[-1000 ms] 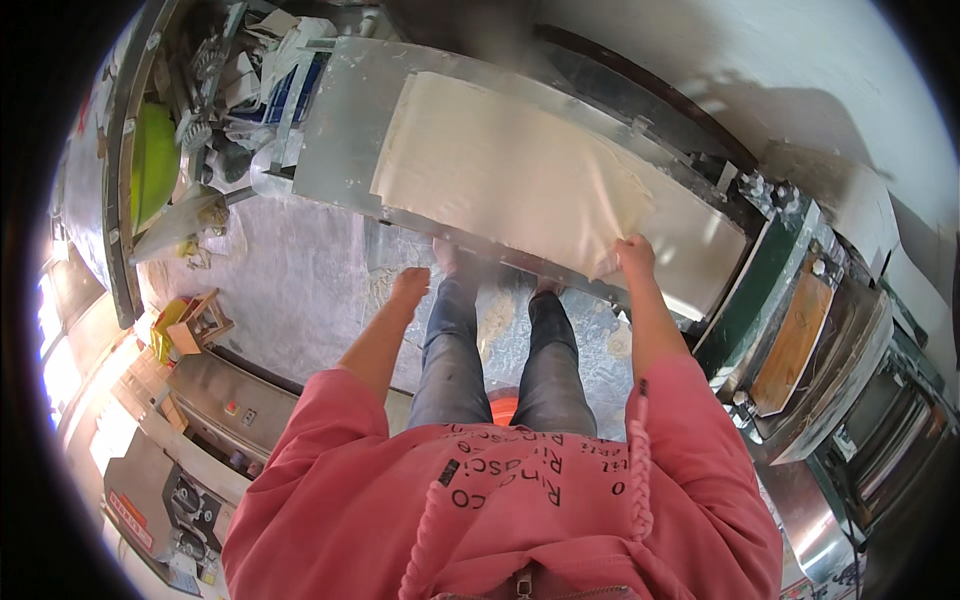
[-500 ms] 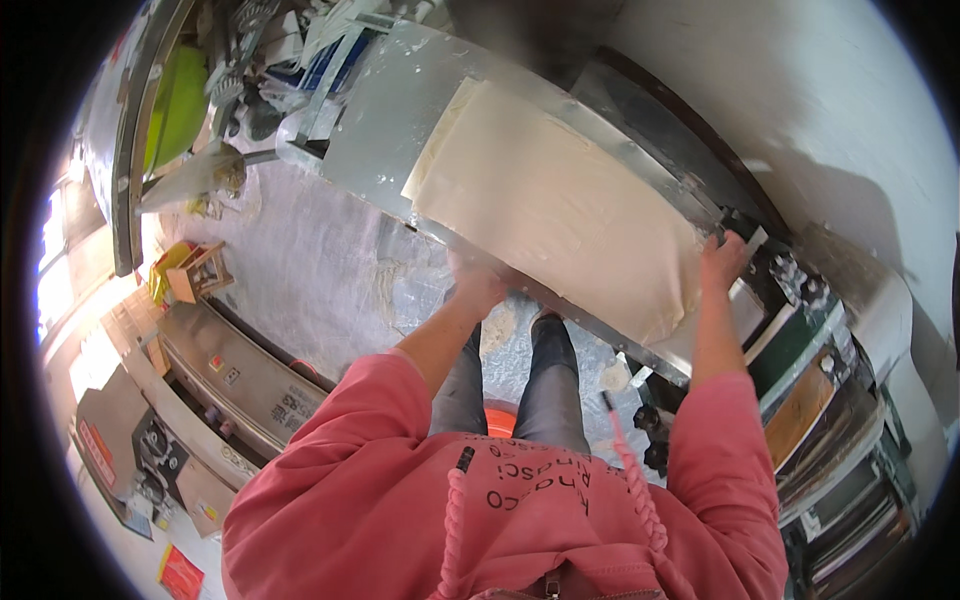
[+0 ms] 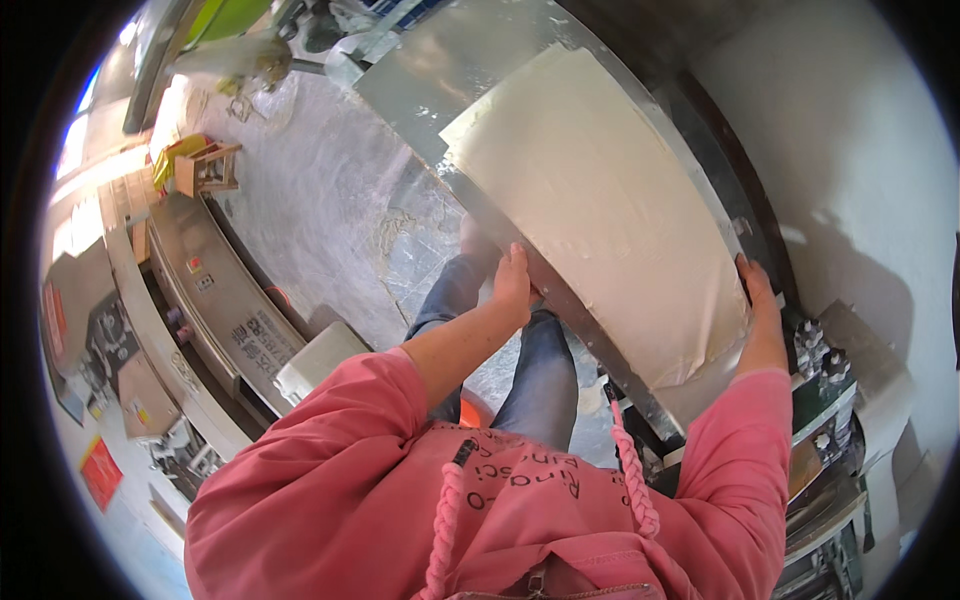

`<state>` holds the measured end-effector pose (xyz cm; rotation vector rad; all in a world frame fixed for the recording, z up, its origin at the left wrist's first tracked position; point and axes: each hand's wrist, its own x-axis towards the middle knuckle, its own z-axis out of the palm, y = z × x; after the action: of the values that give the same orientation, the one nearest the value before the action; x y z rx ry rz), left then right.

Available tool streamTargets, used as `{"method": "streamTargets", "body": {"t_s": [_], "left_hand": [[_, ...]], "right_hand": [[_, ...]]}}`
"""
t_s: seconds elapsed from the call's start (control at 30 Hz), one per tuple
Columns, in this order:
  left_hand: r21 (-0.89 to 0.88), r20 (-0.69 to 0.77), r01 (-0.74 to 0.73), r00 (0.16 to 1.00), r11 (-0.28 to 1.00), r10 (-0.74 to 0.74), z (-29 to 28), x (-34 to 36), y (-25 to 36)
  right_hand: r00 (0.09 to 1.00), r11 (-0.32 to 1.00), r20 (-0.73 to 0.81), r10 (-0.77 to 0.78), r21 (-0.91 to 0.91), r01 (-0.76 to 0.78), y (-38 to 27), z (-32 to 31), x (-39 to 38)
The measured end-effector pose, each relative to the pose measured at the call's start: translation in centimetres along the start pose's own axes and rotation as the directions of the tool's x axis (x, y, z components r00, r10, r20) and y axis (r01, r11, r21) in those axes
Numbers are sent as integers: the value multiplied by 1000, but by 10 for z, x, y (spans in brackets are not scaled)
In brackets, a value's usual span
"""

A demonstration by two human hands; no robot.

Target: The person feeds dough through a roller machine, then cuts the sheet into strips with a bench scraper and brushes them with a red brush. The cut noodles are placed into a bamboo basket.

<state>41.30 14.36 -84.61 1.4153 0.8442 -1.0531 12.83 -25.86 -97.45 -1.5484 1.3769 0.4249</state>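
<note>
A pink sweatshirt [image 3: 330,500] across the lower frame: black lettering [image 3: 490,472], braided pink drawstrings [image 3: 444,530] with dark tips [image 3: 464,452], a zip [image 3: 537,580]; blue jeans [image 3: 542,390] mid-frame.

A pale cream, smooth, pliable sheet [image 3: 608,205] lies flat at about 2 o'clock from the middle of the view, roughly rectangular, its long axis running from 11 to 5 o'clock. At its 11 o'clock end a second layer's edge peeks out from under the top one, slightly askew. Faint ripples cross its face, and the 5 o'clock edge is uneven. It rests on a grey metal surface [image 3: 455,75], which shows bare beyond both ends.
</note>
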Motion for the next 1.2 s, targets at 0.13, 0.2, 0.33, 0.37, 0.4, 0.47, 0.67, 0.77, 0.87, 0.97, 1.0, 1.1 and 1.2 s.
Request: {"method": "streamTargets", "body": {"t_s": [0.13, 0.2, 0.33, 0.37, 0.4, 0.47, 0.67, 0.77, 0.87, 0.97, 1.0, 1.1, 1.2], "left_hand": [[62, -111, -8, 994, 998, 15, -10, -11, -2], [54, -124, -38, 991, 998, 45, -26, -12, -1], [147, -191, -75, 976, 986, 102, -78, -20, 2], [207, -175, -78, 978, 975, 115, -93, -24, 2], [269, -147, -75, 982, 960, 118, -105, -26, 0], [-110, -215, 1, 976, 994, -25, -134, -36, -7], [-345, -295, 37, 944, 938, -146, -237, -51, -27], [-540, -226, 17, 960, 842, -165, -289, -61, -36], [-623, -253, -17, 951, 782, -180, -341, -83, -28], [-695, -312, 7, 898, 718, -311, -383, -110, -3], [-698, -326, -25, 901, 716, -287, -394, -120, 8], [-725, -376, -91, 883, 683, -281, -425, -151, 40], [-762, -318, -87, 913, 642, -254, -439, -189, 57]], "right_hand": [[999, 993, 47, 24, 116, -30, -27, -1, -33], [998, 989, -13, -53, -138, 51, -52, 6, -55], [985, 962, -18, -171, -220, 163, -99, 40, -82], [987, 985, 53, -148, -81, 152, -107, 52, -85], [996, 998, 53, -67, 19, 66, -114, 64, -89], [984, 964, 80, -157, -203, 170, -135, 81, -98], [925, 801, 231, -302, -465, 377, -228, 173, -142], [911, 694, 302, -282, -591, 411, -279, 237, -159], [880, 589, 378, -286, -655, 473, -339, 304, -178], [830, 521, 460, -315, -647, 557, -402, 365, -211], [810, 509, 496, -313, -633, 584, -426, 382, -224], [717, 422, 582, -385, -580, 697, -496, 422, -262], [727, 325, 518, -451, -663, 674, -529, 412, -317]]}}
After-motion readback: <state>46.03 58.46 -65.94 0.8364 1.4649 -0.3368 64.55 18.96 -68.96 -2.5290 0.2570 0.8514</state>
